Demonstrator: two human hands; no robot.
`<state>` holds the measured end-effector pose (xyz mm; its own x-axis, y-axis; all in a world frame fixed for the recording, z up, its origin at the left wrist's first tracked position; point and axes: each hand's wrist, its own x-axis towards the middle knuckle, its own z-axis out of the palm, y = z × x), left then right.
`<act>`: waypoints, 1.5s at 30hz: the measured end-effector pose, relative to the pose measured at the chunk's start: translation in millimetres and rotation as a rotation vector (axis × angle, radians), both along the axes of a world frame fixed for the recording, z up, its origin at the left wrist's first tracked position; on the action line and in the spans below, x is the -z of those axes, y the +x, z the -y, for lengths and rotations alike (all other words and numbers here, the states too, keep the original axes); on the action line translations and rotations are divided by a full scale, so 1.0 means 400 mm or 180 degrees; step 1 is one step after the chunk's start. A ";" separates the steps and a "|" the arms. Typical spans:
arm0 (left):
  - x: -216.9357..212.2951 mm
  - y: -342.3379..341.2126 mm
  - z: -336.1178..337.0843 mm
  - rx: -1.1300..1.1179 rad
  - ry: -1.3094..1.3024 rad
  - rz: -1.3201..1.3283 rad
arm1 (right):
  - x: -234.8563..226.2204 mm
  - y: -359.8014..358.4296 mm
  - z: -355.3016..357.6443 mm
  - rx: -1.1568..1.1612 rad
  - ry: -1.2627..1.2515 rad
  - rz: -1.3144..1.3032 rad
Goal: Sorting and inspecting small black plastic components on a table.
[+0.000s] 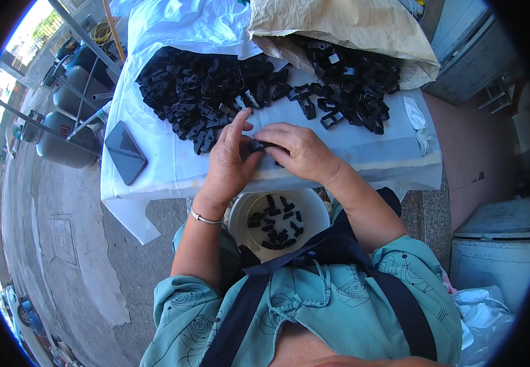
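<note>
Pinching a black part (256,145), apparently, with left fingers (237,127) and right fingers (280,132) above white sheeting (170,165).

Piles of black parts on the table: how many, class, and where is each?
2: the left pile beside the white plastic, the right pile at the mouth of the brown sack. The sack may hide more.

A: any room to reach through?
B: yeah, bare sheet (160,147) between phone (125,153) and left heap (176,88).
A: straight ahead?
B: nah, left heap and right heap (363,92) block it, bags (350,21) behind. bucket (314,214) is open on top tho
</note>
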<state>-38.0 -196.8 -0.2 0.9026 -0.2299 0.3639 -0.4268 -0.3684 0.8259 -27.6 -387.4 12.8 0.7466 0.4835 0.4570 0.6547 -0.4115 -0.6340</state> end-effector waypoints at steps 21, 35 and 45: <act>-0.020 0.020 0.000 -0.0176 -0.4811 -0.2259 | -0.019 -0.076 -0.043 0.0718 -0.1577 0.0597; -0.023 -0.019 -0.034 -0.0781 -0.2426 -0.0474 | -0.026 -0.070 0.033 0.0604 -0.0276 0.0132; 0.000 -0.014 -0.115 -0.1564 0.1325 0.0149 | -0.016 -0.023 0.145 0.1711 -0.1281 0.0261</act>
